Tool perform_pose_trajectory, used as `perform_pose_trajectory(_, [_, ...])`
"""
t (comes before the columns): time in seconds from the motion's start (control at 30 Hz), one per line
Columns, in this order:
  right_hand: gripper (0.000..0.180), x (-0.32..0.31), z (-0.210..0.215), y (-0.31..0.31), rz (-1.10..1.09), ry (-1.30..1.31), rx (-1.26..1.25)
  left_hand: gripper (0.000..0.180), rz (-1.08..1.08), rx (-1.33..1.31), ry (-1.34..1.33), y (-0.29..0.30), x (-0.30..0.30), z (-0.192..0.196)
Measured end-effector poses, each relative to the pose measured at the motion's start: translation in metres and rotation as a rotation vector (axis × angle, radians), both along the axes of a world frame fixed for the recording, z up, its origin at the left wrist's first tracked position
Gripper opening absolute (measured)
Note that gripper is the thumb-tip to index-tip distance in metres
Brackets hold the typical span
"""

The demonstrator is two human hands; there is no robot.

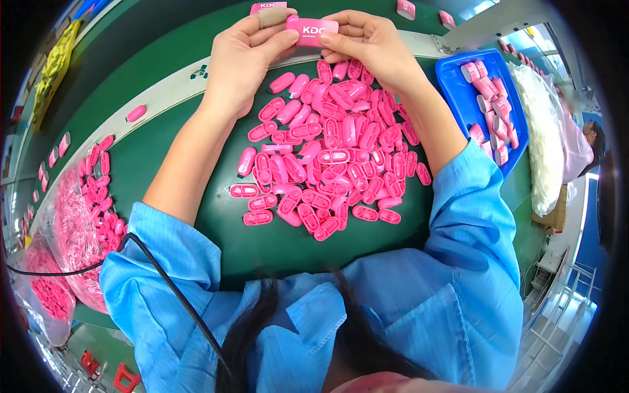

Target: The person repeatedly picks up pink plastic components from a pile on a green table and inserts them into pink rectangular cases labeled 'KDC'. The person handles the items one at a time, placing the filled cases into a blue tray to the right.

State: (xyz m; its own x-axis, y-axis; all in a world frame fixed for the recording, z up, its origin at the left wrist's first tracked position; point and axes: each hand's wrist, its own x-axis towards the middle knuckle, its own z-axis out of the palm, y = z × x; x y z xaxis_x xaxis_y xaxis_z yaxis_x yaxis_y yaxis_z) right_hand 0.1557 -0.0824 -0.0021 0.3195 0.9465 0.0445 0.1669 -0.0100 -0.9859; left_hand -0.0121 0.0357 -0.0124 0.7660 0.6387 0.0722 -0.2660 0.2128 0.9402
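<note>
At the far side of the green worktable (226,252), both my hands grip one small, flat pink case (312,29) with white print. My left hand (244,59) pinches its left end between thumb and fingers, and a beige cover wraps one finger. The right end sits between the thumb and fingers of my right hand (377,54). Just beyond my left fingers another pink printed piece (267,6) shows in part. Nearer to me, between my forearms, spreads a heap of glossy pink oval shells (334,157). Some show their hollow inner side, others their smooth backs.
A blue tray (452,88) of pink-and-white pieces stands right, beside a clear bag of pale items (538,144). At left, clear bags (72,216) hold more pink parts. A pale strip (167,92) curves behind the heap with a pink shell (136,113) on it. A black cable (170,281) crosses my left sleeve.
</note>
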Motion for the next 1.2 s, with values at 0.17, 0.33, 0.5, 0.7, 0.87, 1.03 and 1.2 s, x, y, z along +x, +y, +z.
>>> perform_pose_trajectory(0.17, [0.032, 0.004, -0.001, -0.001, -0.008, 0.033, 0.054, 0.033, -0.004, 0.012, 0.07, -0.002, -0.001, 0.005])
perform_pose_trajectory(0.33, [0.034, 0.006, -0.002, -0.004, -0.033, 0.002, 0.072, 0.036, -0.022, 0.038, 0.068, -0.004, 0.001, 0.005])
perform_pose_trajectory(0.5, [0.033, 0.006, 0.001, -0.004, -0.015, -0.018, 0.08, 0.042, -0.079, 0.168, 0.109, 0.003, 0.002, 0.001])
perform_pose_trajectory(0.7, [0.033, -0.003, 0.003, -0.006, -0.052, -0.124, 0.105, 0.032, 0.1, 0.778, 0.415, -0.016, -0.008, 0.021])
perform_pose_trajectory(0.87, [0.036, -0.029, 0.014, -0.017, -0.194, -0.535, 0.17, 0.036, 0.189, 1.039, 0.612, -0.033, -0.012, 0.039])
perform_pose_trajectory(1.03, [0.031, -0.005, 0.002, 0.019, -0.063, -0.207, 0.003, 0.043, 0.324, 1.341, 0.434, 0.002, -0.008, 0.015])
perform_pose_trajectory(1.2, [0.027, 0.015, -0.003, 0.07, -0.055, -0.175, -0.113, 0.042, 0.137, 1.339, 0.644, 0.018, -0.023, 0.047])
